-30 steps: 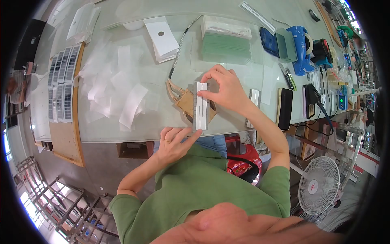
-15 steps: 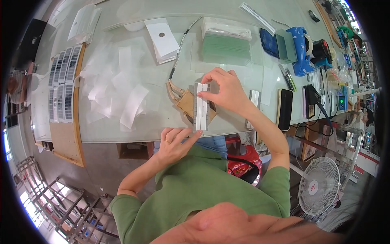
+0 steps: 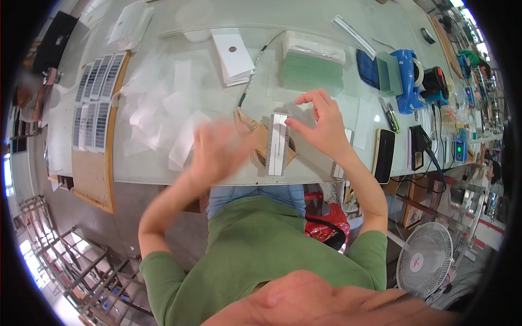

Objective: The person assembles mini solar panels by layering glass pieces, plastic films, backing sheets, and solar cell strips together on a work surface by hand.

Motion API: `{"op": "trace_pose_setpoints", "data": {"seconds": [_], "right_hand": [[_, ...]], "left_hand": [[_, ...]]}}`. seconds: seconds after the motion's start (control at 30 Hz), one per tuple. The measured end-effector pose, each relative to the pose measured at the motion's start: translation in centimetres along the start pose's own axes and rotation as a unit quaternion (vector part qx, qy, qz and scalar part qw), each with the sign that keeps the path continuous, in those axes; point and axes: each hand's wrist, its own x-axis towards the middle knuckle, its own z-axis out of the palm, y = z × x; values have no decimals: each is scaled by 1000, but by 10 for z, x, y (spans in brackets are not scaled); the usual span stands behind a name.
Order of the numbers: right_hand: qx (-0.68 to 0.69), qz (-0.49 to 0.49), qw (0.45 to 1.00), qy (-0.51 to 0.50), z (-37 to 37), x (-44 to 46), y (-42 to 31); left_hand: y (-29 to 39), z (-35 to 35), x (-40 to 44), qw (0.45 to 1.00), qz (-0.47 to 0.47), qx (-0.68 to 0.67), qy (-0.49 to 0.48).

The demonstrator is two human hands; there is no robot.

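A long narrow strip (image 3: pixel 278 145), white with grey, finely marked edges, lies lengthwise near the table's front edge. Beneath it is a tan, leather-like piece (image 3: pixel 262 138) with a dark round part, partly covered. My right hand (image 3: pixel 324 126) is just right of the strip's upper end, thumb and fingers apart with nothing between them. Its thumb tip is at the strip's edge; contact is unclear. To the strip's left, my left hand (image 3: pixel 220 152) is raised, its fingers smeared by motion. Between that hand and the wooden-edged board are loose white translucent sheets (image 3: pixel 182 144).
A stack of greenish glass plates (image 3: pixel 312 73) stands at the back, beside white cards (image 3: pixel 234 54). At right are a phone (image 3: pixel 384 155), a cutter (image 3: pixel 389 115) and a blue tape dispenser (image 3: pixel 406 81). A board with dark panels (image 3: pixel 98 103) is at left.
My right hand has let go of the strip's upper end and opened beside it. My left hand has left the lower end, moving up and slightly left. The whole view has shifted slightly.
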Motion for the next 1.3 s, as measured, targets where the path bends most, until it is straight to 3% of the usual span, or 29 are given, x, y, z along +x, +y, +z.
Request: {"op": "trace_pose_setpoints", "data": {"seconds": [0.07,0.13,0.17,0.23,0.33,0.47,0.53,0.57,0.6,0.63,0.67,0.7,0.73,0.77,0.8,0.83,0.87,0.97,1.0,1.07,1.17,1.3], "right_hand": [[1,10,1000,-14,7,-3,1],[-4,-16,1000,-8,13,-5,1],[-9,-32,999,-1,14,-6,0],[-6,-24,1000,8,9,-10,0],[6,19,1000,14,6,-15,10],[40,42,998,12,8,-11,10],[63,44,997,2,9,-7,5],[84,48,995,-6,8,-5,3],[86,56,995,-4,9,-4,0],[266,93,959,-26,11,-2,-2],[436,127,890,-45,9,-1,-3],[500,166,843,-106,-4,2,-5],[500,174,842,-101,-3,-1,-3],[529,199,819,-99,-1,-4,-3],[556,220,795,-100,1,-6,-5],[486,225,840,-86,3,-8,-10],[487,226,840,-85,8,-14,-7],[312,192,929,-53,19,-34,-4],[313,193,928,-54,18,-38,-7],[158,104,982,-20,18,-43,-10],[56,26,998,26,24,-46,-5],[76,62,995,5,27,-49,-3]], "left_hand": [[-44,-3,72,983,-120,-136,5],[-88,16,104,976,-127,-157,-78],[-98,20,113,977,-128,-153,-72],[-109,27,126,929,-195,-191,-252],[-125,25,129,896,-204,-256,-299],[-137,26,128,844,-261,-349,-314],[-134,35,124,746,-451,-458,-177],[-120,31,124,745,-449,-458,-182],[-98,27,117,757,-444,-479,-25],[-75,19,108,748,-429,-490,130],[-50,7,90,857,-317,-389,112],[-28,-5,73,937,-193,-277,94],[-23,-1,52,964,15,-256,71],[-11,-1,40,944,101,-310,53],[0,-5,29,937,109,-330,18],[9,-8,21,930,119,-347,-16],[15,-6,13,931,119,-346,-23],[23,0,-4,930,117,-348,-36],[24,2,-10,921,97,-373,-57],[26,2,-15,911,76,-398,-80],[30,1,-16,915,51,-396,-65],[32,4,-22,927,21,-368,-76]]}}
